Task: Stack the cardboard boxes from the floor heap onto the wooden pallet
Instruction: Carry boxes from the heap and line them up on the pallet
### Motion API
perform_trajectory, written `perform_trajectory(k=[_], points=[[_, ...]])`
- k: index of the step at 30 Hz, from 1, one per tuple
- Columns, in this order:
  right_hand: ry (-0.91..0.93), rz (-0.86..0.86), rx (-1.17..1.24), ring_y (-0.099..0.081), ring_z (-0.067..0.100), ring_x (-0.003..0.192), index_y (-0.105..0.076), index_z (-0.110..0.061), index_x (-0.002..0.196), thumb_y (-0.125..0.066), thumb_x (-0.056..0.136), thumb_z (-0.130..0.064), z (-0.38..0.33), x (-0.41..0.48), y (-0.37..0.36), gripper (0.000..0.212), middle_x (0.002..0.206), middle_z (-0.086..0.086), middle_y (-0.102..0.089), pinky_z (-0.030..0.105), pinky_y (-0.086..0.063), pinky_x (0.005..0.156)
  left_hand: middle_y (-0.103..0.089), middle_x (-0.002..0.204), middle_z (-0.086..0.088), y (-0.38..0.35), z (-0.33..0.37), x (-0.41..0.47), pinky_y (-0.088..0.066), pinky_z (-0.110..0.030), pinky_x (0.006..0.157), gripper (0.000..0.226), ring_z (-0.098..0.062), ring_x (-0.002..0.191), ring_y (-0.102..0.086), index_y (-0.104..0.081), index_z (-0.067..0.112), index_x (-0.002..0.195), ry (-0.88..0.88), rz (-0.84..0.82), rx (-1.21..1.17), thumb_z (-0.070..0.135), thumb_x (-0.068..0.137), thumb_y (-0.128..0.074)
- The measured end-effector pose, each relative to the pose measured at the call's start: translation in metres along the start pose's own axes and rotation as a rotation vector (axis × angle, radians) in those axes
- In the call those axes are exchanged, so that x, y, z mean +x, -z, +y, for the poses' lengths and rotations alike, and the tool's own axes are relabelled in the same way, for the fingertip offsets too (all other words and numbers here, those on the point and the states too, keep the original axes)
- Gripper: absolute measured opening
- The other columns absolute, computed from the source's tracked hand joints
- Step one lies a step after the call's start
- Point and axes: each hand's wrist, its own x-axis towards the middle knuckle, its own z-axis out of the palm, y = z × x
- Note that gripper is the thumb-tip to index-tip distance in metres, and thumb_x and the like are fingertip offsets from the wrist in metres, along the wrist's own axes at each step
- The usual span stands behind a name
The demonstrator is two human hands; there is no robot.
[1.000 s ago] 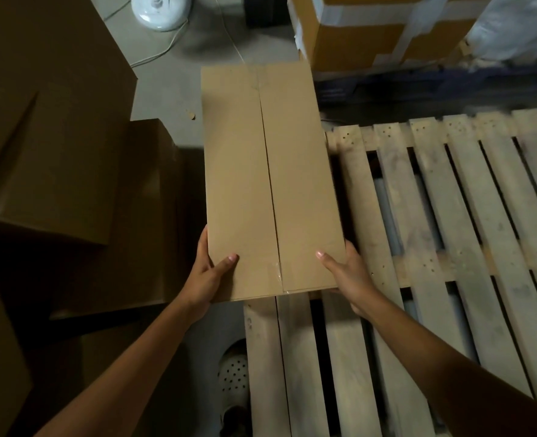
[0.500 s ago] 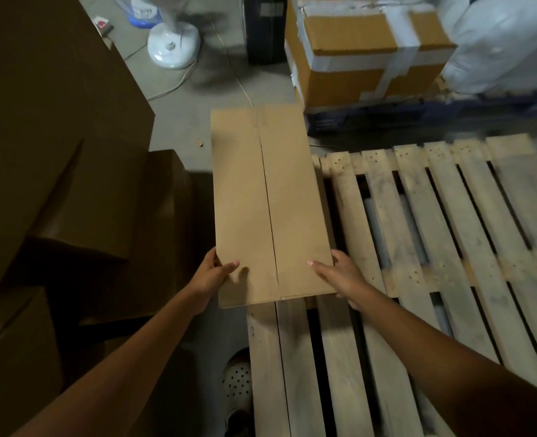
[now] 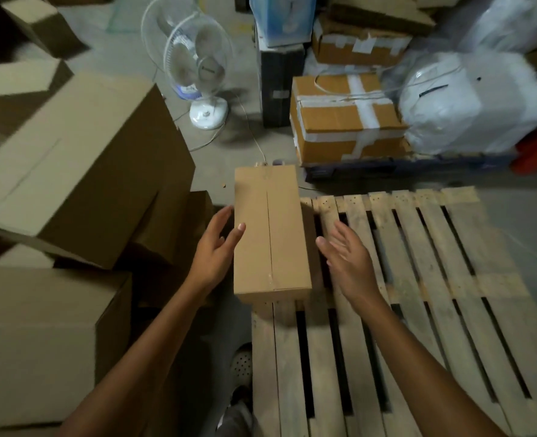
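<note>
Now the closed box sits on the left edge of the pallet. My left hand lies loose against the box. My right hand hangs flat and empty, just beside the box.

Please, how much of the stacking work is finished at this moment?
Done: one cardboard box appears to rest on the far left corner of the wooden pallet. In hand: nothing; the left hand is open beside the box, the right hand open and apart from it. Left: the heap of boxes on the floor, nearly everything.
</note>
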Motion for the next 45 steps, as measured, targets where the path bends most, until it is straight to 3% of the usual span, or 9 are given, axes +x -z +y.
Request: perform_trajectory(k=[3, 10, 18, 21, 24, 34, 39, 43, 45], points=[[0.086, 0.006, 0.05, -0.051, 0.007, 0.129, -0.04, -0.033, 0.149, -0.066, 0.078, -0.068, -0.036, -0.066, 0.028, 0.083, 0.15, -0.007, -0.048, 0.047, -0.047, 0.107, -0.039, 0.157, 0.006, 0.003, 0.057, -0.068, -0.037, -0.045, 0.116, 0.068, -0.011, 0.142, -0.039, -0.036, 0.027, 0.153, -0.07, 0.057, 0.002, 0.053, 0.092, -0.053], [0.23, -0.062, 0.167, -0.055, -0.002, 0.123, -0.047, -0.05, 0.129, -0.063, 0.08, -0.06, -0.087, -0.23, 0.077, 0.053, 0.138, -0.016, -0.055, 0.04, -0.052, 0.102, -0.044, 0.153, 0.009, 0.011, 0.135, -0.26, -0.042, -0.019, 0.103, 0.06, 0.001, 0.137, -0.043, -0.041, 0.027, 0.15, -0.156, 0.249, -0.012, 0.047, 0.094, -0.051], [0.308, -0.252, 0.177, -0.06, 0.001, 0.116, -0.052, -0.034, 0.133, -0.064, 0.085, -0.044, -0.108, -0.361, 0.056, 0.05, 0.132, -0.01, -0.061, 0.041, -0.054, 0.099, -0.051, 0.148, 0.009, 0.051, 0.138, -0.422, -0.043, -0.035, 0.11, 0.048, -0.005, 0.135, -0.048, -0.047, 0.032, 0.143, -0.137, 0.484, -0.17, 0.044, 0.096, -0.05], [0.324, -0.325, 0.167, -0.062, 0.001, 0.114, -0.054, -0.038, 0.131, -0.066, 0.081, -0.053, -0.109, -0.397, 0.026, 0.053, 0.129, -0.012, -0.062, 0.038, -0.055, 0.097, -0.053, 0.145, 0.007, 0.082, 0.128, -0.466, -0.046, -0.031, 0.106, 0.049, -0.004, 0.131, -0.052, -0.047, 0.026, 0.143, -0.152, 0.565, -0.147, 0.042, 0.096, -0.047], [0.335, -0.382, 0.168, -0.062, 0.002, 0.115, -0.055, -0.041, 0.129, -0.065, 0.079, -0.056, -0.107, -0.432, -0.011, 0.053, 0.129, -0.012, -0.064, 0.038, -0.055, 0.096, -0.055, 0.144, 0.002, 0.12, 0.104, -0.505, -0.048, -0.04, 0.106, 0.053, -0.008, 0.13, -0.053, -0.048, 0.021, 0.143, -0.151, 0.643, -0.11, 0.046, 0.096, -0.049], [0.292, -0.535, 0.115, -0.063, 0.007, 0.114, -0.056, -0.029, 0.135, -0.062, 0.084, -0.053, -0.097, -0.526, -0.144, 0.057, 0.124, -0.011, -0.065, 0.034, -0.057, 0.092, -0.055, 0.14, 0.004, 0.229, 0.014, -0.626, -0.048, -0.047, 0.105, 0.053, -0.011, 0.128, -0.053, -0.05, 0.031, 0.136, -0.019, 0.911, -0.131, 0.06, 0.091, -0.049], [0.221, -0.603, 0.082, -0.063, 0.008, 0.113, -0.054, -0.028, 0.138, -0.058, 0.086, -0.059, -0.1, -0.529, -0.202, 0.061, 0.126, -0.01, -0.063, 0.028, -0.056, 0.084, -0.058, 0.132, 0.003, 0.266, -0.023, -0.639, -0.049, -0.05, 0.103, 0.05, -0.014, 0.122, -0.056, -0.052, 0.018, 0.136, 0.094, 1.06, -0.245, 0.049, 0.096, -0.049], [0.144, -0.635, 0.027, -0.063, 0.011, 0.111, -0.055, -0.03, 0.131, -0.054, 0.097, -0.045, -0.092, -0.502, -0.255, 0.037, 0.122, -0.008, -0.064, 0.029, -0.054, 0.082, -0.057, 0.128, -0.001, 0.291, -0.055, -0.623, -0.046, -0.046, 0.103, 0.033, -0.014, 0.115, -0.054, -0.051, 0.022, 0.131, 0.215, 1.133, -0.359, 0.04, 0.106, -0.041], [0.118, -0.652, -0.028, -0.062, 0.012, 0.11, -0.055, -0.028, 0.132, -0.052, 0.1, -0.043, -0.085, -0.482, -0.285, 0.036, 0.125, -0.005, -0.062, 0.029, -0.054, 0.082, -0.057, 0.113, 0.006, 0.304, -0.073, -0.61, -0.045, -0.045, 0.102, 0.027, -0.011, 0.108, -0.054, -0.051, 0.022, 0.124, 0.285, 1.168, -0.461, 0.038, 0.107, -0.037]])
